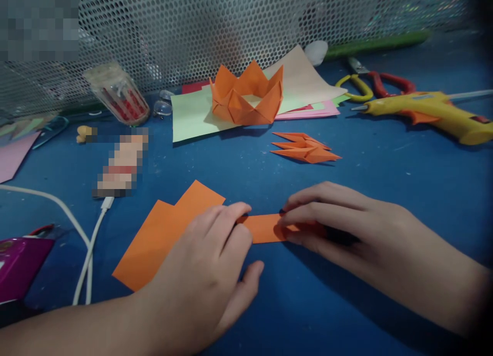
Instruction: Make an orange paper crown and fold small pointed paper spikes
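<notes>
A narrow folded orange strip (pixel 264 228) lies flat on the blue table between my two hands. The bent fingers of my left hand (pixel 221 253) press on its left end. My right hand (pixel 346 222) has its fingertips closed on the strip's right part, partly hiding it. Orange paper sheets (pixel 154 238) lie to the left, partly under my left hand and forearm. Beyond the strip are small pointed folded orange pieces (pixel 306 148). Farther back, a crown-shaped orange paper ring (pixel 250 104) stands on a light green sheet (pixel 188 117).
A yellow glue gun (pixel 427 109) and red-handled pliers (pixel 393 83) lie at the back right. A jar with red contents (pixel 123 99) leans at the back left. A blurred-out device (pixel 123 163) has a white cable (pixel 90 248). A purple object (pixel 23 266) sits far left.
</notes>
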Action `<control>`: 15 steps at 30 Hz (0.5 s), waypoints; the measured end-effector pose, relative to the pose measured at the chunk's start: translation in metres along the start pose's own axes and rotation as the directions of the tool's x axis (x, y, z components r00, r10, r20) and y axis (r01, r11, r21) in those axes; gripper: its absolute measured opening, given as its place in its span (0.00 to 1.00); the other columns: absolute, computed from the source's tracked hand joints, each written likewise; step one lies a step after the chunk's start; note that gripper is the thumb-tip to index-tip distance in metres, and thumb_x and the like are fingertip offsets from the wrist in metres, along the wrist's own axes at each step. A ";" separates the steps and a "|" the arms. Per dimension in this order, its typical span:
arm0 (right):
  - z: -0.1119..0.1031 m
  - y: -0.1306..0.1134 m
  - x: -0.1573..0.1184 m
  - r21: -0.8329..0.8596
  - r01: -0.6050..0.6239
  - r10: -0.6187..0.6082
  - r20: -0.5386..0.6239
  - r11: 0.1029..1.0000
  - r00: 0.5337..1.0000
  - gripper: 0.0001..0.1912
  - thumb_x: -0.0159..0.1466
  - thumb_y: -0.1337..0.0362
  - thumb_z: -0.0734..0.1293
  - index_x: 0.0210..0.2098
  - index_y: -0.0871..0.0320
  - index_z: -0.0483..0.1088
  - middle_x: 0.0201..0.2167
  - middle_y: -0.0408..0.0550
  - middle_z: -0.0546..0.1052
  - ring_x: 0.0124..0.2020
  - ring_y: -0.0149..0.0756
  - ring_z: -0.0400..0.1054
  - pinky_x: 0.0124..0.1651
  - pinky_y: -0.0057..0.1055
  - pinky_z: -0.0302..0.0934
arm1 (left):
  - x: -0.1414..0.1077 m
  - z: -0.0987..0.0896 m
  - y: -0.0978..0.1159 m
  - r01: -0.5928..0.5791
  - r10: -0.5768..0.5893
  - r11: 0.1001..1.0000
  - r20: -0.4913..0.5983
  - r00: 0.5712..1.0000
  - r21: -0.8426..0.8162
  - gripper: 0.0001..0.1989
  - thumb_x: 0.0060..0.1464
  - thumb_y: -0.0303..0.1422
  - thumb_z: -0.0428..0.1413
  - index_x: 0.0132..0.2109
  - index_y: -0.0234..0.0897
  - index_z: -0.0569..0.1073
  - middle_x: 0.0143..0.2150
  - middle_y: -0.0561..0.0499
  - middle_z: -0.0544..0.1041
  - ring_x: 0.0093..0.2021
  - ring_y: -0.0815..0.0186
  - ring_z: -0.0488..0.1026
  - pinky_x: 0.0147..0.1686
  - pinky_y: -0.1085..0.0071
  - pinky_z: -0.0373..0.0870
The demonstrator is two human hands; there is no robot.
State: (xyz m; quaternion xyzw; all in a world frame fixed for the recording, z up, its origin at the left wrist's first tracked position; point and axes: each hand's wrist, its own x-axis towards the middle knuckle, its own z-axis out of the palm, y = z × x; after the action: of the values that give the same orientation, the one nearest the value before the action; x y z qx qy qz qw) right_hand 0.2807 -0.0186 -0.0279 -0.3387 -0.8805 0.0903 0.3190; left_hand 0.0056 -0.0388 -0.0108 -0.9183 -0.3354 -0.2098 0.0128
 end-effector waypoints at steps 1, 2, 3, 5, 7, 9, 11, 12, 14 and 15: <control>0.001 0.000 -0.001 -0.003 -0.003 0.003 -0.002 1.000 1.000 0.12 0.85 0.63 0.65 0.50 0.53 0.82 0.47 0.50 0.88 0.43 0.37 0.87 0.46 0.28 0.82 | -0.001 0.000 -0.001 -0.009 0.010 1.000 0.022 1.000 -0.020 0.13 0.82 0.28 0.48 0.50 0.34 0.77 0.54 0.38 0.88 0.55 0.50 0.88 0.60 0.58 0.87; 0.002 0.000 -0.001 -0.008 -0.006 0.006 -0.012 1.000 1.000 0.12 0.85 0.62 0.65 0.52 0.53 0.82 0.49 0.51 0.88 0.44 0.37 0.87 0.48 0.28 0.82 | -0.002 -0.001 -0.001 -0.021 0.023 0.999 0.047 0.999 -0.039 0.10 0.81 0.28 0.49 0.52 0.35 0.76 0.54 0.40 0.88 0.55 0.53 0.88 0.62 0.59 0.86; 0.002 0.000 -0.002 -0.013 -0.012 0.012 -0.022 1.000 1.000 0.12 0.84 0.63 0.65 0.54 0.53 0.82 0.50 0.51 0.88 0.45 0.38 0.87 0.49 0.29 0.83 | -0.002 -0.002 -0.002 -0.029 0.032 0.998 0.054 0.998 -0.060 0.08 0.81 0.27 0.50 0.55 0.35 0.75 0.54 0.42 0.88 0.56 0.55 0.87 0.64 0.61 0.85; 0.004 0.001 -0.004 -0.013 -0.011 0.011 -0.028 1.000 1.000 0.13 0.84 0.64 0.65 0.58 0.52 0.82 0.52 0.51 0.88 0.46 0.39 0.88 0.49 0.29 0.83 | -0.004 -0.005 -0.002 -0.008 0.014 0.994 0.057 0.998 -0.106 0.08 0.82 0.27 0.50 0.60 0.36 0.72 0.58 0.43 0.87 0.59 0.58 0.86 0.67 0.63 0.82; 0.004 0.001 -0.005 -0.001 -0.014 0.014 -0.025 1.000 1.000 0.14 0.84 0.64 0.64 0.60 0.50 0.81 0.51 0.49 0.88 0.44 0.37 0.88 0.46 0.27 0.82 | -0.006 -0.006 -0.002 0.044 -0.032 0.986 0.076 0.997 -0.161 0.10 0.81 0.27 0.52 0.64 0.38 0.69 0.64 0.43 0.84 0.64 0.61 0.83 0.68 0.67 0.81; 0.002 0.001 -0.005 0.033 -0.023 0.024 -0.018 0.999 1.000 0.13 0.84 0.66 0.64 0.60 0.49 0.80 0.48 0.46 0.88 0.41 0.34 0.87 0.44 0.25 0.81 | -0.006 -0.005 -0.001 0.094 -0.075 0.970 0.093 0.993 -0.223 0.14 0.79 0.26 0.53 0.66 0.41 0.68 0.68 0.44 0.81 0.69 0.64 0.81 0.68 0.72 0.79; 0.000 0.000 -0.004 0.058 -0.026 0.027 -0.014 0.998 1.000 0.14 0.83 0.68 0.65 0.59 0.50 0.80 0.45 0.44 0.87 0.39 0.31 0.86 0.42 0.22 0.80 | -0.005 -0.003 -0.001 0.135 -0.118 0.945 0.073 0.990 -0.298 0.17 0.77 0.23 0.53 0.67 0.42 0.68 0.66 0.47 0.81 0.68 0.68 0.81 0.67 0.76 0.78; -0.001 0.000 -0.003 0.059 -0.019 0.020 -0.014 0.998 1.000 0.13 0.83 0.69 0.65 0.58 0.49 0.80 0.44 0.43 0.87 0.38 0.31 0.86 0.41 0.22 0.79 | -0.003 -0.002 -0.001 0.159 -0.147 0.929 0.061 0.987 -0.335 0.18 0.75 0.22 0.53 0.66 0.42 0.69 0.64 0.48 0.82 0.65 0.69 0.83 0.65 0.78 0.79; -0.003 0.000 -0.001 0.037 0.015 -0.014 -0.016 0.999 1.000 0.13 0.83 0.70 0.64 0.53 0.49 0.80 0.41 0.43 0.87 0.37 0.32 0.86 0.38 0.25 0.78 | 0.000 -0.001 -0.001 0.206 -0.208 0.893 0.040 0.977 -0.399 0.17 0.73 0.22 0.54 0.63 0.41 0.71 0.58 0.50 0.84 0.57 0.70 0.85 0.61 0.79 0.81; -0.003 0.000 -0.001 0.014 0.036 -0.035 -0.021 0.999 0.999 0.13 0.83 0.70 0.64 0.51 0.49 0.80 0.41 0.43 0.87 0.37 0.34 0.86 0.39 0.27 0.79 | 0.002 -0.001 -0.001 0.228 -0.231 0.876 0.045 0.972 -0.425 0.15 0.71 0.22 0.54 0.60 0.41 0.73 0.55 0.51 0.85 0.53 0.71 0.86 0.58 0.80 0.82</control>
State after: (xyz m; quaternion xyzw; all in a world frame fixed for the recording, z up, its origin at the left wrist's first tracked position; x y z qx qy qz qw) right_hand 0.2835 -0.0190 -0.0258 -0.3216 -0.8824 0.0875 0.3322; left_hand 0.0059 -0.0372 -0.0091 -0.8518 -0.3877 -0.2812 -0.2123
